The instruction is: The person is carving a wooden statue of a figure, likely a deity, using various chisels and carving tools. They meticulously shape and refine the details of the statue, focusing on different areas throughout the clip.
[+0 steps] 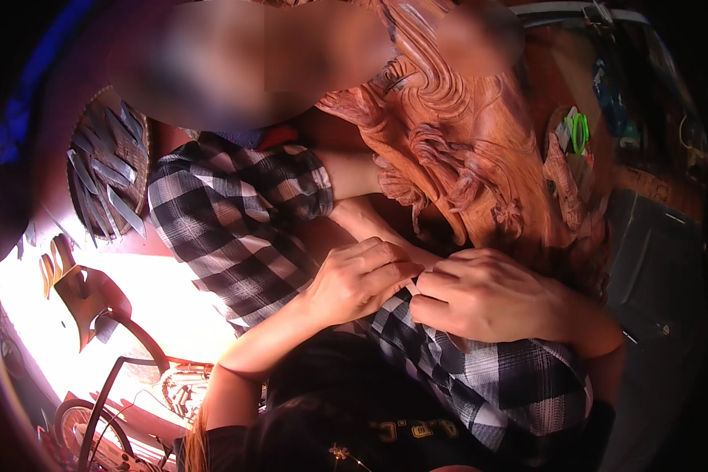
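Observation:
Above my lap, my left hand (360, 281) and my right hand (484, 295) meet with their fingertips almost touching. The fingers of the left are pinched together, and those of the right are curled inward. Between the fingertips shows a small pale sliver, too little to name. Just beyond the hands rises a large reddish-brown wood carving (448, 102) with flowing grooves and knotted raised shapes. Beneath my wrists are my crossed legs in black-and-white checked trousers (495, 377).
A round woven tray (77, 193) at the far left bears several flat metal blades. At the right stands a dark grey case (657, 259); behind it lies something with a bright green loop (580, 134). A bicycle wheel (71, 425) shows in strong light at lower left.

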{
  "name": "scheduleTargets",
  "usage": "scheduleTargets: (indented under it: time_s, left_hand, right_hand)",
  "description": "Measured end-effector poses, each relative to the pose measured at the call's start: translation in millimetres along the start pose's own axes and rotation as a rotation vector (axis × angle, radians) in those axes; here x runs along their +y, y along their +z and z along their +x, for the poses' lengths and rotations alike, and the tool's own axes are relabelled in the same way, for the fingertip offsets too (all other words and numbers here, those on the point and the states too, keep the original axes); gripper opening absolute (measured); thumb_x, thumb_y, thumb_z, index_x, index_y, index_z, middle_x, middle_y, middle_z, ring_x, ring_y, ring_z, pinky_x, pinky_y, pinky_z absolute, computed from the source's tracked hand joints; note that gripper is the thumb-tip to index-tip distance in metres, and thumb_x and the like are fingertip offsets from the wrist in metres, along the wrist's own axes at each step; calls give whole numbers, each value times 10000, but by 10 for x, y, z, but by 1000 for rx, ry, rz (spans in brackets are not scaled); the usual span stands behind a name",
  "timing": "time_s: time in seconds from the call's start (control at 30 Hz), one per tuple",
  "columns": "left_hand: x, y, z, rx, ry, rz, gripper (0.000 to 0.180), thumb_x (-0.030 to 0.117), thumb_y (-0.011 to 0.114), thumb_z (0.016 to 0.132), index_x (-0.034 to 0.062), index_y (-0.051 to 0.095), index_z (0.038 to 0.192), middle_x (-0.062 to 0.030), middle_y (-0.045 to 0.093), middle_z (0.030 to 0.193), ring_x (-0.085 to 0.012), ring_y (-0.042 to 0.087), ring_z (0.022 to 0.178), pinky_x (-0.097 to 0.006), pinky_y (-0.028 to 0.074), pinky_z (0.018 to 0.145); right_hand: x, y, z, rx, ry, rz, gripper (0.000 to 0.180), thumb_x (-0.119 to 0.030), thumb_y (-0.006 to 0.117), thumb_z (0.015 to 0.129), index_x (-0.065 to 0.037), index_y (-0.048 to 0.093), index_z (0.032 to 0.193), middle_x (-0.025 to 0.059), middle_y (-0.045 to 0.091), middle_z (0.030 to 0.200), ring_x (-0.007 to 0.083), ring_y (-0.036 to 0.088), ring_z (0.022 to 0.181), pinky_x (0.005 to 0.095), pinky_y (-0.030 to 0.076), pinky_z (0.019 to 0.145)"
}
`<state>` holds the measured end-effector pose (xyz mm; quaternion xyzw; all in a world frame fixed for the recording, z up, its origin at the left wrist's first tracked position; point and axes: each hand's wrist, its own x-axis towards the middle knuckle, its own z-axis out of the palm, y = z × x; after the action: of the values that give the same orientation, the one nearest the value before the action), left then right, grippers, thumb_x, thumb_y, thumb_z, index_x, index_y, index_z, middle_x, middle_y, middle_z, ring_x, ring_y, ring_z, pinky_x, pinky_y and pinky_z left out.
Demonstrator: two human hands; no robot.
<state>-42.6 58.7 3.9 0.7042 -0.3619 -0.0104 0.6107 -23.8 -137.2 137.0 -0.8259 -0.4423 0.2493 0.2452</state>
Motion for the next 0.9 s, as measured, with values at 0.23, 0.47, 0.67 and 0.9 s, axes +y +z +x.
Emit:
scheduleTargets:
  time_s: [0.23,0.47,0.67,0.9]
  left_hand:
    - [114,-162,-75,4,-75,-286,157,120,767,867,6,700,951,-106,663,888,-323,680,765,-381,567,648]
    - [-18,-1451,-256,880,-605,-150,174,163,646,1006,14,733,1030,25,607,761,-39,526,624,-210,420,566]
    - [-1713,-3095,-1365,540,-1072,1098,320,335,699,833,16,715,823,-241,706,810,-458,694,875,-517,551,815]
    - [-1946,-2909,-1267,724,-1214,1026,394,396,761,816,9,725,882,-244,730,903,-455,694,939,-499,550,847]
  right_hand:
    - [-142,-74,158,179,111,66,447,-269,809,825,-22,632,1154,63,621,826,208,645,669,333,527,631]
    - [-218,-123,127,176,148,-10,399,-146,782,834,-13,677,1196,99,669,889,250,667,677,374,554,636]
    - [-194,-72,231,32,70,52,245,-90,749,840,-49,709,1079,89,611,807,273,653,686,393,541,623]
    - [-251,-64,202,20,197,93,207,-48,740,823,-19,709,1025,125,638,823,324,659,721,410,530,641]
